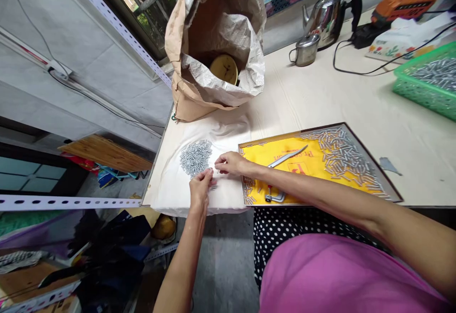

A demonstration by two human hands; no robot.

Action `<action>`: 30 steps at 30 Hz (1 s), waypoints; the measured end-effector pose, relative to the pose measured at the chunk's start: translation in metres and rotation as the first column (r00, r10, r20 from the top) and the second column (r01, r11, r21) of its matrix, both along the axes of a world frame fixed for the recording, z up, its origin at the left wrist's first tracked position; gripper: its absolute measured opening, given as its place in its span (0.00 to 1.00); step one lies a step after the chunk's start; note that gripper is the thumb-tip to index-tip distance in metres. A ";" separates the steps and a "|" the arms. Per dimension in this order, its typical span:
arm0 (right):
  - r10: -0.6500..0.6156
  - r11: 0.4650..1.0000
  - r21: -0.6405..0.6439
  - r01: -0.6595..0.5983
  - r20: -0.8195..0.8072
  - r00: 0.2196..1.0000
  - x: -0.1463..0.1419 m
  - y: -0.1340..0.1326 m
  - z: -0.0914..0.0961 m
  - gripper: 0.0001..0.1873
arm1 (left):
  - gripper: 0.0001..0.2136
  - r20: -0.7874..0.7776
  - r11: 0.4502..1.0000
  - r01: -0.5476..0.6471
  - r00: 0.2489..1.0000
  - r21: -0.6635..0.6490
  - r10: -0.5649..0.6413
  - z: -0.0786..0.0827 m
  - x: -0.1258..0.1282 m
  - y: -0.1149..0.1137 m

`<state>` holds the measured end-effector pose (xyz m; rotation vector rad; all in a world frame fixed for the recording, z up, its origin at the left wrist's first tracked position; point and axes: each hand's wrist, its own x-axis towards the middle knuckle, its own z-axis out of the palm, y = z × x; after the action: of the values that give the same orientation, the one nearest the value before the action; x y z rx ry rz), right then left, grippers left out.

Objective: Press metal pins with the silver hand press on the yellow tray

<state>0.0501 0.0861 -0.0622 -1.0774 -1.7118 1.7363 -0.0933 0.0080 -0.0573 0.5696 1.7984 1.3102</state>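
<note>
Nearest the camera, a pink top [342, 275] at the bench [302, 99] edge. Left hand [200, 188] just beside the heap of small metal pins [196, 157] on the white cloth [228, 192], thumb and forefinger drawn together; right hand [233, 163] close opposite, fingers curled toward a pinch. Cannot tell whether gripping a pin or not, in either case. More metal pieces [344, 158] in the yellow-lined tray [374, 164] under the right forearm [320, 184]. Handle each pin lightly by fingertips alone, low over the cloth; keep the forearm lifted clear of the loose pieces and silver tool [292, 155].
</note>
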 end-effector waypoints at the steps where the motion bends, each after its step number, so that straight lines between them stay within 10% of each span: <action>1: -0.005 0.997 0.082 0.004 0.014 1.000 0.007 -0.001 0.005 0.06 | 0.16 -0.078 0.999 -0.009 0.997 0.036 0.012 -0.001 -0.003 -0.001; 6: -0.002 0.741 0.653 -0.156 0.235 0.972 0.088 -0.026 0.018 0.13 | 0.22 -0.203 0.988 0.145 0.970 0.055 -0.131 0.003 0.010 -0.013; 13: -0.137 0.638 0.676 -0.369 0.571 0.810 0.208 -0.085 -0.009 0.10 | 0.21 -0.033 0.818 0.558 0.823 -0.138 -0.567 0.012 0.088 -0.029; 23: -0.230 0.602 0.715 -0.354 0.580 0.781 0.209 -0.088 -0.050 0.05 | 0.09 -0.360 0.512 0.786 0.392 -0.347 -0.847 0.005 0.121 -0.028; 27: -0.261 0.513 0.784 -0.350 0.531 0.806 0.217 -0.083 -0.047 0.07 | 0.08 -0.602 0.563 0.664 0.208 -0.491 -0.771 0.023 0.113 -0.034; 30: -0.301 0.415 0.826 -0.382 0.520 0.799 0.223 -0.077 -0.041 0.09 | 0.08 -0.595 0.633 0.632 0.318 -0.448 -0.738 0.028 0.112 -0.035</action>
<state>0.2731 0.0094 -0.1037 -1.0227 -2.5766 0.1080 0.0184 -0.0268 -0.0291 1.7907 1.8278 0.2926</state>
